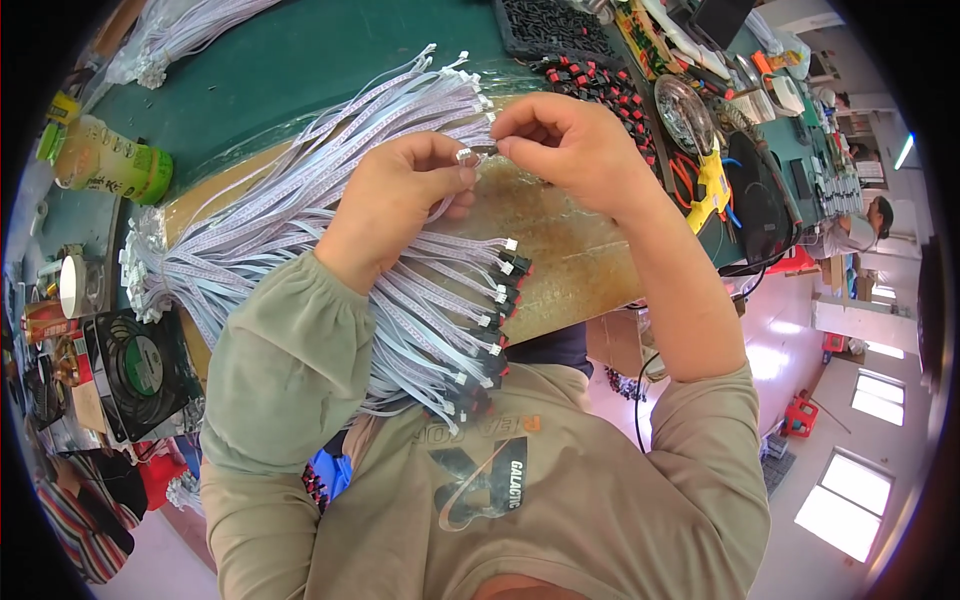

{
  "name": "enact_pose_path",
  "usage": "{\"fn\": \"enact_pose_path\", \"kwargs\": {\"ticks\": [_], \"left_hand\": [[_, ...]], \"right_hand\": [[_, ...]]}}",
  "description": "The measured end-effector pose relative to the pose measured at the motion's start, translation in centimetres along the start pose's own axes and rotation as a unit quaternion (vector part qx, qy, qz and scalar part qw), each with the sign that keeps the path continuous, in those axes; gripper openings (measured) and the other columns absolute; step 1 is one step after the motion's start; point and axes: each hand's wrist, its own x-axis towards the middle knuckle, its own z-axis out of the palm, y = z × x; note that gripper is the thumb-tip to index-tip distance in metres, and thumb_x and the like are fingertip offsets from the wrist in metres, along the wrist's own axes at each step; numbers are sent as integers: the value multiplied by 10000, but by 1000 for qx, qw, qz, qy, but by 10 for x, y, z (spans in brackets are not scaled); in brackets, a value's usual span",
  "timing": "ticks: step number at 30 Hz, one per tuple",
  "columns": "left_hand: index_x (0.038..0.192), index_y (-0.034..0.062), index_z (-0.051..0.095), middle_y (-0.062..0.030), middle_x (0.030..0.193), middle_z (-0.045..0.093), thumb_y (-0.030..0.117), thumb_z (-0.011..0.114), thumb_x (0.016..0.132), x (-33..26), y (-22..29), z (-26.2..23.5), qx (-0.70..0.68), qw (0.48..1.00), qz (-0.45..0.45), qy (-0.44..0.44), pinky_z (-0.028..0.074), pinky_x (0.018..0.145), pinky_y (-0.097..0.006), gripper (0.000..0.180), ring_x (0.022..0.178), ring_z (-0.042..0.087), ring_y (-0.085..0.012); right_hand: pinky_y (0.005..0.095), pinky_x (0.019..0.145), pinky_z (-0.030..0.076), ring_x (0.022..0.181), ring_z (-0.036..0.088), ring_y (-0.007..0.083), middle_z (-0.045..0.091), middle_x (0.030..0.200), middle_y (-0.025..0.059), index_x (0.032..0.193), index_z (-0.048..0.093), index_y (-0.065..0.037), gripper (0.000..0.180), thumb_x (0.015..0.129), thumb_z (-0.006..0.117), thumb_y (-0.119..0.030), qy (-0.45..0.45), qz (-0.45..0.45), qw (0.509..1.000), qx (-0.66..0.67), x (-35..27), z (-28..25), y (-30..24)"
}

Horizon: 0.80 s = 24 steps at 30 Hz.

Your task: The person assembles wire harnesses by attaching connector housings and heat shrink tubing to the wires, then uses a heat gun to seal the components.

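My left hand (405, 190) is closed, with a white connector (465, 156) on a flat wire cable pinched between thumb and fingertips. Just right of it, my right hand (575, 150) is also closed, thumb and forefinger pressed together by the connector's end; what they grip is too small to make out. Beneath both hands a large fan of white ribbon cables (290, 215) spreads over a brown board (560, 260). The nearer cables end in white plugs, and several have black and red connectors (515, 270) beside them. Farther cables end in bare white plugs.
Red and black connectors (605, 95) lie in a pile beyond my right hand, beside a tray of small black parts (555, 30). A yellow-handled tool (710, 190) lies at the right. At the left stand a jar with a green band (115, 165) and a black fan (135, 370).
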Motion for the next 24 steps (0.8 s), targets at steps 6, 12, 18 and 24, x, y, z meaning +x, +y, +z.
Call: {"fn": "enact_pose_path", "kwargs": {"ticks": [6,12,18,24], "left_hand": [[1000,-14,603,-63,855,633,55,622,876,-2,2,0,7,1000,5,-1,516,688,-242,143,741,616,-122],[992,-20,602,-67,840,636,42,624,865,-2,3,2,6,1000,7,2,505,670,-239,142,720,613,-122],[982,-19,603,-64,844,634,37,627,859,-3,3,3,8,1000,4,7,509,672,-244,137,722,613,-121],[975,-13,604,-58,849,633,45,635,855,-1,0,1,5,1000,8,-4,512,681,-248,136,728,614,-121]], "right_hand": [[209,677,462,742,575,52,648,820,-4,966,670,-17,154,838,678,-102,-60,-27,998,-8,2,5,8],[252,708,485,775,610,107,676,866,58,974,695,-41,170,841,658,-139,24,-40,998,-37,-2,0,12],[258,716,491,787,619,124,676,904,75,1015,688,-42,191,851,640,-126,24,-61,997,-49,-3,5,10],[268,717,491,788,618,132,670,913,69,991,683,-36,171,848,632,-113,18,-75,996,-44,-4,6,7]]}}
